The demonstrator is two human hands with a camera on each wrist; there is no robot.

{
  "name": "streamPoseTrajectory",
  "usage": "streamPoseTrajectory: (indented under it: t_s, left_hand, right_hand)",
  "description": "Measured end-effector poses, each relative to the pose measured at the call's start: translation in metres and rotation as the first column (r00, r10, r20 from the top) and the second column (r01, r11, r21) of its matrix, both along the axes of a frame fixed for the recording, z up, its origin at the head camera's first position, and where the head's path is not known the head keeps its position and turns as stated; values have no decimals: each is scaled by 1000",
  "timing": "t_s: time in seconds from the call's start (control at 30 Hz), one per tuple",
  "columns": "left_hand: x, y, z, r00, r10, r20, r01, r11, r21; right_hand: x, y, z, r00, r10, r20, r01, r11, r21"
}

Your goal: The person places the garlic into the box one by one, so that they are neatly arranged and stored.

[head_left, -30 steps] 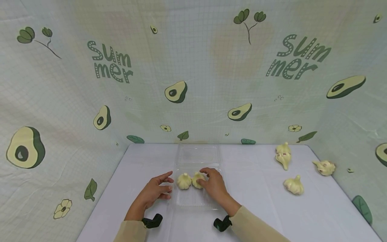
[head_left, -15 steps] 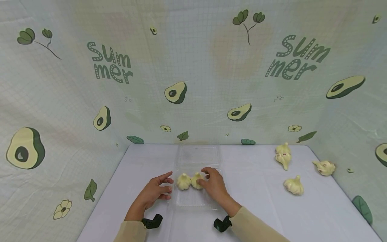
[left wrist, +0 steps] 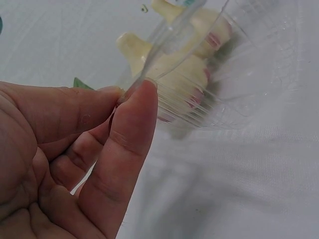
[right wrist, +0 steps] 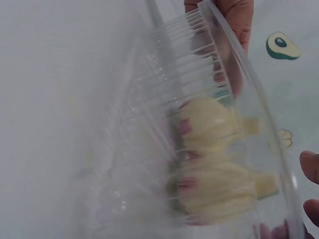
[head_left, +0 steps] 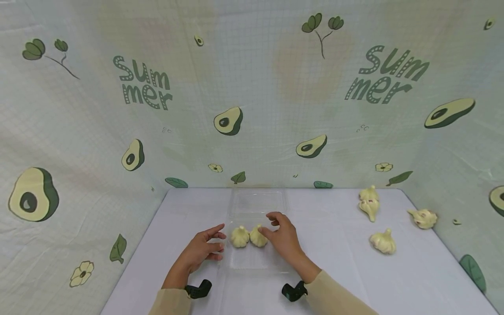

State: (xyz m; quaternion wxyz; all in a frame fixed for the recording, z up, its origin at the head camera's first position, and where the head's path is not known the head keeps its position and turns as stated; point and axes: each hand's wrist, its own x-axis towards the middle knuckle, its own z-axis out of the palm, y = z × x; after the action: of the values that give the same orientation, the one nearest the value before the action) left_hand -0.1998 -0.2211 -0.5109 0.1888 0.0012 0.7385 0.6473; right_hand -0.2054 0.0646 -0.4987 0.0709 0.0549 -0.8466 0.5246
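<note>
Garlic bulbs, two in the box: left bulb and right bulb stand side by side, very close together, stems up, inside the base of a clear plastic clamshell. Its lid lies folded open behind, away from the person.

Left hand at the left side of the clamshell; wrist view shows thumb and a finger pinching the plastic rim. Right hand over the right side, thumb and fingers apart, thumb tip near the right bulb's stem; contact there cannot be told. Wrist view of that side is blurred, fingertips just off the bulbs.

Loose garlic, far right of the white-covered table: rear bulb directly behind a second bulb, one nearer bulb, one edge bulb by the table's right margin. Avocado-print backdrop behind. Beige sleeves, dark wrist devices.
</note>
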Motion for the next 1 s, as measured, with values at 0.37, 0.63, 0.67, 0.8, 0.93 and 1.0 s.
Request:
streamPoseTrajectory:
  t_s: [0.37, 0.63, 0.67, 0.8, 0.93, 1.0]
  left_hand:
    - [1, 0, 1, 1000, -1, -5, 1, 1000, -1]
    - [2, 0, 3, 1000, 8, -4, -8, 1000, -10]
    - [2, 0, 3, 1000, 9, -4, -9, 1000, -11]
    - [2, 0, 3, 1000, 5, -7, -5, 1000, -10]
    - [0, -1, 1, 1000, 0, -7, 0, 1000, -10]
    - [0, -1, 0, 1000, 0, -6, 0, 1000, -12]
  right_hand:
    - [5, 40, 17, 995, -84, -52, 80, 994, -68]
    - [8, 76, 26, 986, -154, -66, 148, 985, -86]
    - [9, 80, 27, 984, -164, -67, 159, 984, -83]
    - [13, 98, 26, 974, -210, -81, 205, 977, -65]
    - [18, 119, 23, 956, -277, -96, 273, 961, -47]
    - [21, 131, 21, 941, -320, -106, 318, 947, -35]
